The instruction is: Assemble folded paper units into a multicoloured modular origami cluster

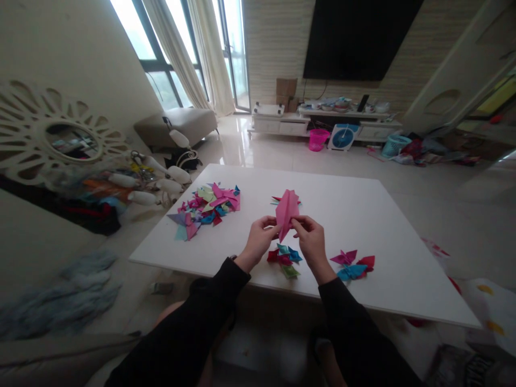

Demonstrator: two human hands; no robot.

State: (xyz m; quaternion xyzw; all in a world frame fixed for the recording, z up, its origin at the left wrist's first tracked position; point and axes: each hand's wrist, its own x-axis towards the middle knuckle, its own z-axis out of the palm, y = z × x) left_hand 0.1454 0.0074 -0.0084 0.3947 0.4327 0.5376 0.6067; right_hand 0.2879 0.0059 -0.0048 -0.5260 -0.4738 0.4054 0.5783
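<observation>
A pink folded paper (287,209), pointed at its near end, is held up above the white table (346,215). My left hand (263,236) pinches its left edge, and my right hand (309,235) grips the right edge near the lower end. Partly hidden behind it lie a few red and teal folded papers (275,200). Just below my hands sits a small group of red, blue and green folded papers (285,258). Right of my right wrist are magenta, blue and red folded papers (352,267).
A large heap of multicoloured folded papers (209,203) covers the table's left part. Beyond the table stand a pink basket (318,140), a blue fan (343,137) and a low cabinet (278,124). A lamp with several white shades (169,185) is close to the table's left edge.
</observation>
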